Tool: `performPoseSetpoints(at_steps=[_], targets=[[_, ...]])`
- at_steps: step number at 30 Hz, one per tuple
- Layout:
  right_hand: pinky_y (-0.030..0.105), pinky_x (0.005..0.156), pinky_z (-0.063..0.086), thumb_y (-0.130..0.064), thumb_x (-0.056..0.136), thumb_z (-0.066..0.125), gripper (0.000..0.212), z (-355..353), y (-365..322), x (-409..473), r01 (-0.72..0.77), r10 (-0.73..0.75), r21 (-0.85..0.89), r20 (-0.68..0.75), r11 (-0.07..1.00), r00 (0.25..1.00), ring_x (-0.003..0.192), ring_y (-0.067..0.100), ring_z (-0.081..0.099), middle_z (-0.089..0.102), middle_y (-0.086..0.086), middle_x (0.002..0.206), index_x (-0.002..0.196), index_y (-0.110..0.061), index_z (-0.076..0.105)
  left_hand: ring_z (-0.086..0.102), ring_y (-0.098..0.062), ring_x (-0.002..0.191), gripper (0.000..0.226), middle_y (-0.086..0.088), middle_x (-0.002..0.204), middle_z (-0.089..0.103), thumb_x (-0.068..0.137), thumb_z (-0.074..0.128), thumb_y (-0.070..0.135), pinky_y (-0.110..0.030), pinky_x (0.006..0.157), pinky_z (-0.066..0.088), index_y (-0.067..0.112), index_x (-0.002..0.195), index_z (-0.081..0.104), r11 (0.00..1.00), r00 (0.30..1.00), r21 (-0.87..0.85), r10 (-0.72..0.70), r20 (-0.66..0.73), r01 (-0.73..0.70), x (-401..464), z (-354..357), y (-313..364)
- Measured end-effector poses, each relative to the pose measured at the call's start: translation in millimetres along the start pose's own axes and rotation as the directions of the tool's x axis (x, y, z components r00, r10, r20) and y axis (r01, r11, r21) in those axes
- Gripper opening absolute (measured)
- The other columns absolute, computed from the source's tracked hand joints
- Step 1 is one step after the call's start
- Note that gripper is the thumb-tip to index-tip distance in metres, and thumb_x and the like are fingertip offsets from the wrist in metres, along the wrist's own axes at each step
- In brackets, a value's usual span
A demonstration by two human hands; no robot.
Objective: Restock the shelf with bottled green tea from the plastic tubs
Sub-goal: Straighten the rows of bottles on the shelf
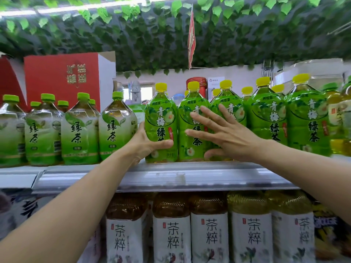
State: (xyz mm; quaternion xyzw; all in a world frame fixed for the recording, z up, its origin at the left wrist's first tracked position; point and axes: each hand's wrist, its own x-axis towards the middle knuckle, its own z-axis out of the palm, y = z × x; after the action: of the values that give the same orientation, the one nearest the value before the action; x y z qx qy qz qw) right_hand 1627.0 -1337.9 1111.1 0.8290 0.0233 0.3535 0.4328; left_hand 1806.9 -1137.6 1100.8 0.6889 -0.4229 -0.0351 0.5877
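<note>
A row of green-labelled tea bottles with yellow caps stands along the front of the upper shelf [171, 173]. My left hand [146, 143] grips the leftmost of them [161, 118] low on its body, thumb across the front. My right hand [224, 133] is spread flat, its straight fingers lying against the second bottle [191, 147] and the third one [228, 99]. More yellow-capped bottles [266, 114] stand to the right and behind. No tub is in view.
Paler green tea bottles [77, 130] with green caps fill the shelf's left side, close against my left hand. A red gift box [62, 76] stands behind them. White-labelled amber tea bottles [171, 234] line the shelf below. Fake leaves [152, 35] hang overhead.
</note>
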Motion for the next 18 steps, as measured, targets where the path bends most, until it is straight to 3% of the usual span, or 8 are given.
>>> performPoseSetpoints(at_steps=[3, 5, 7, 8, 9, 11, 14, 18], targets=[[0.058, 0.119, 0.009, -0.070, 0.087, 0.032, 0.077, 0, -1, 0, 0.005, -0.005, 0.020, 0.009, 1.000, 1.000, 0.152, 0.032, 0.010, 0.014, 0.008, 0.165, 0.155, -0.034, 0.025, 0.046, -0.006, 0.066, 0.118, 0.003, 0.109, 0.044, 0.075, 0.084, 0.028, -0.012, 0.052, 0.045, 0.016, 0.159, 0.002, 0.997, 0.999, 0.071, 0.014, -0.032, -0.012, -3, 0, 3], [0.053, 0.122, 0.006, -0.069, 0.087, 0.037, 0.080, -4, 3, -6, -0.019, 0.019, 0.054, -0.004, 0.998, 1.000, 0.153, 0.031, 0.006, 0.009, 0.008, 0.166, 0.157, -0.032, 0.020, 0.058, -0.012, 0.067, 0.133, -0.009, 0.115, 0.060, 0.064, 0.086, 0.044, -0.021, 0.065, 0.051, 0.020, 0.159, -0.003, 0.994, 0.999, 0.106, 0.002, -0.042, 0.002, -8, 1, 4], [0.049, 0.123, 0.000, -0.068, 0.085, 0.044, 0.090, -9, 8, -21, -0.119, 0.120, 0.086, -0.003, 0.989, 0.993, 0.153, 0.028, -0.001, 0.000, 0.009, 0.166, 0.158, -0.028, 0.010, 0.068, -0.024, 0.097, 0.141, -0.025, 0.143, 0.049, 0.057, 0.085, 0.056, -0.037, 0.086, 0.055, 0.028, 0.159, -0.008, 0.987, 0.994, 0.157, 0.035, -0.100, -0.019, -11, 5, 5], [0.047, 0.123, -0.002, -0.069, 0.083, 0.046, 0.096, -10, 12, -31, -0.184, 0.185, 0.087, 0.000, 0.979, 0.983, 0.153, 0.028, -0.003, -0.004, 0.011, 0.166, 0.158, -0.025, 0.006, 0.056, -0.032, 0.126, 0.145, -0.023, 0.158, 0.030, 0.055, 0.085, 0.060, -0.048, 0.105, 0.047, 0.030, 0.157, -0.013, 0.982, 0.988, 0.181, 0.077, -0.137, -0.051, -12, 10, 5], [0.046, 0.123, -0.003, -0.071, 0.081, 0.047, 0.101, -11, 16, -41, -0.244, 0.245, 0.077, 0.004, 0.967, 0.970, 0.153, 0.029, -0.003, -0.005, 0.012, 0.165, 0.158, -0.021, 0.004, 0.031, -0.033, 0.147, 0.150, -0.016, 0.167, 0.010, 0.052, 0.085, 0.062, -0.053, 0.119, 0.029, 0.031, 0.156, -0.018, 0.976, 0.978, 0.202, 0.118, -0.170, -0.083, -13, 17, 8], [0.044, 0.122, -0.002, -0.075, 0.078, 0.049, 0.110, -12, 24, -58, -0.322, 0.320, 0.042, 0.040, 0.946, 0.946, 0.152, 0.032, 0.002, 0.000, 0.017, 0.164, 0.157, -0.014, 0.005, -0.003, -0.029, 0.155, 0.159, -0.005, 0.168, -0.015, 0.045, 0.083, 0.066, -0.056, 0.123, 0.006, 0.031, 0.153, -0.028, 0.960, 0.957, 0.255, 0.174, -0.230, -0.114, -17, 35, 15], [0.039, 0.122, -0.007, -0.078, 0.073, 0.053, 0.119, -16, 31, -66, -0.350, 0.346, 0.003, 0.141, 0.937, 0.928, 0.151, 0.032, 0.004, 0.001, 0.020, 0.164, 0.157, -0.011, 0.002, -0.013, -0.033, 0.153, 0.164, -0.005, 0.164, -0.027, 0.045, 0.087, 0.065, -0.062, 0.121, 0.003, 0.031, 0.149, -0.036, 0.910, 0.934, 0.409, 0.205, -0.293, -0.071, -22, 56, 16], [0.033, 0.118, -0.012, -0.074, 0.073, 0.061, 0.122, -15, 33, -66, -0.332, 0.321, 0.055, 0.148, 0.942, 0.935, 0.151, 0.028, -0.005, -0.012, 0.016, 0.163, 0.157, -0.012, -0.002, -0.008, -0.037, 0.153, 0.166, -0.010, 0.164, -0.024, 0.047, 0.093, 0.058, -0.059, 0.120, 0.010, 0.030, 0.150, -0.034, 0.859, 0.904, 0.508, 0.264, -0.337, -0.062, -21, 61, 11]])
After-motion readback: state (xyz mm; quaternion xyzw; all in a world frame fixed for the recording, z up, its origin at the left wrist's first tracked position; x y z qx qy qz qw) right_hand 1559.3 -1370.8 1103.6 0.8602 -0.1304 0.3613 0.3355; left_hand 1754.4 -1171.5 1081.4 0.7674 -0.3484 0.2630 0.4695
